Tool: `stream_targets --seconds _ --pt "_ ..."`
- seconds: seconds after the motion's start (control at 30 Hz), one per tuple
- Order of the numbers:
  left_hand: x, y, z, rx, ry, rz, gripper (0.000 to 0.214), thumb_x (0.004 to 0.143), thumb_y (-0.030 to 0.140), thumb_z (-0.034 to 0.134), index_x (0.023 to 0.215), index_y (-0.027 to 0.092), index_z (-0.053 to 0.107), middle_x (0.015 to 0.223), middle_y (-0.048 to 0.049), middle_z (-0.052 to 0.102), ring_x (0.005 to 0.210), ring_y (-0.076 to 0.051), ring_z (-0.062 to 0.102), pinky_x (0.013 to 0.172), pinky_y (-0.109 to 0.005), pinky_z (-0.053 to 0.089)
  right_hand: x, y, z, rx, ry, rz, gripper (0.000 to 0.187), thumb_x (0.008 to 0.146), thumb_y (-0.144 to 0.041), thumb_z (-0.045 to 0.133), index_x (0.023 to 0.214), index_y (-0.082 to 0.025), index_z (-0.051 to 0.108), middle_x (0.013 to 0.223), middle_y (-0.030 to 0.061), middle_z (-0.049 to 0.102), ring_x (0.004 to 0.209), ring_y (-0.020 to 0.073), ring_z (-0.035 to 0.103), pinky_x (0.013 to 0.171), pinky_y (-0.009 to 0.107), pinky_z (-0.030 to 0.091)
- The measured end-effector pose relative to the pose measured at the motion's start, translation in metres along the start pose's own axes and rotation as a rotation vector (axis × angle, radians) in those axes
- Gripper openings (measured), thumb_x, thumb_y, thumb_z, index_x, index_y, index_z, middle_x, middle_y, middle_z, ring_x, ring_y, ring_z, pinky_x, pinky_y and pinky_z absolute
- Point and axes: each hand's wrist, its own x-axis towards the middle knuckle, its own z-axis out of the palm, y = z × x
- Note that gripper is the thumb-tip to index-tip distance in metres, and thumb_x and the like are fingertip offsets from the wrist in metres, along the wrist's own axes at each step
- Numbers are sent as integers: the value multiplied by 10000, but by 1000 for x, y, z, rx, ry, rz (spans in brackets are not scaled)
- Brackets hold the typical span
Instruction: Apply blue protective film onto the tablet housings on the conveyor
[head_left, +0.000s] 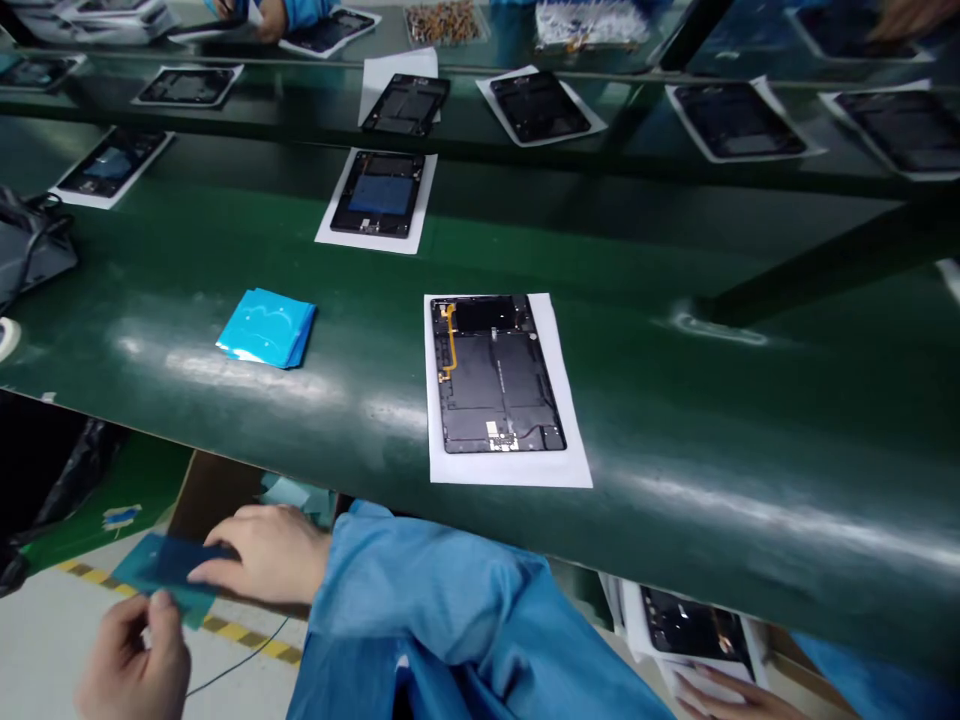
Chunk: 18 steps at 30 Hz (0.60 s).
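A thin, see-through blue film [159,562] is stretched between my hands, beyond the table's front edge at lower left. My right hand [274,555] pinches its right side between thumb and fingers. My left hand [139,660] is closed at the film's lower edge, thumb and finger drawn together there; the exact grip is partly hidden. Up on the green table lies an opened tablet housing [499,390] with a yellow flex cable, resting on a white sheet [510,470]. Left of it sits a stack of shiny blue films [268,328]. Neither hand touches these.
Under my right hand stands a cardboard box [214,490] with pale film scraps. More tablet housings line the shelf, one [379,195] farther back on the green table [360,400]. A slanted post [810,270] rises at right. Another person's hand [731,692] is near a tablet, lower right.
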Motion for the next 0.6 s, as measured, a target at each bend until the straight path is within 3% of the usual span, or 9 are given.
stream_targets --seconds 0.03,0.1,0.2,0.27,0.4,0.47,0.53,0.6 --pt "6 16 4 -48 100 -75 805 521 513 609 1247 860 651 486 100 592 435 -358 548 485 -499 409 -11 -6 -12 45 -16 -37 222 804 -601 902 988 -503 828 1011 -278 855 948 116 862 778 220 647" --pt "22 44 10 -207 149 -140 572 634 515 628 1108 824 720 604 60 627 530 -353 575 550 -554 469 -32 -13 -41 122 -9 -55 139 894 -589 833 982 -482 821 1042 -260 861 1014 130 873 827 229 657" --pt "55 83 18 -417 -12 19 342 719 486 680 970 698 773 667 37 633 568 -334 606 549 -546 528 -54 -11 -88 211 68 -13 132 961 -559 781 961 -431 810 1003 -191 867 992 170 879 866 279 680" --pt "75 108 23 -480 -118 172 308 769 435 703 994 632 778 719 42 689 599 -323 659 548 -519 577 -62 -2 -115 266 162 18 144 971 -581 772 1002 -451 825 973 -174 861 915 182 874 850 309 696" --pt "104 146 40 -562 -268 437 387 903 285 667 1153 566 759 869 28 764 728 -284 745 641 -457 655 -73 16 -156 247 396 31 172 1027 -592 738 1078 -472 850 1004 -141 871 837 180 859 827 314 710" --pt "116 154 48 -519 -182 491 482 949 254 665 1288 591 725 937 14 744 804 -276 742 714 -461 665 -82 21 -173 138 471 -15 198 1092 -523 682 1096 -429 857 1037 -95 884 890 195 868 884 331 721" --pt "133 159 53 -406 -20 526 631 956 315 727 1494 629 628 1096 -16 724 989 -317 743 856 -536 674 -93 22 -192 -30 494 -74 264 1151 -413 601 1117 -371 860 1082 -43 893 954 212 871 932 359 725" --pt "154 164 50 -273 23 627 754 944 375 784 1623 598 543 1287 -53 713 1215 -380 717 1026 -629 640 -105 21 -211 -221 493 -134 285 1157 -289 583 1142 -327 865 1102 -13 895 959 210 867 913 359 725"
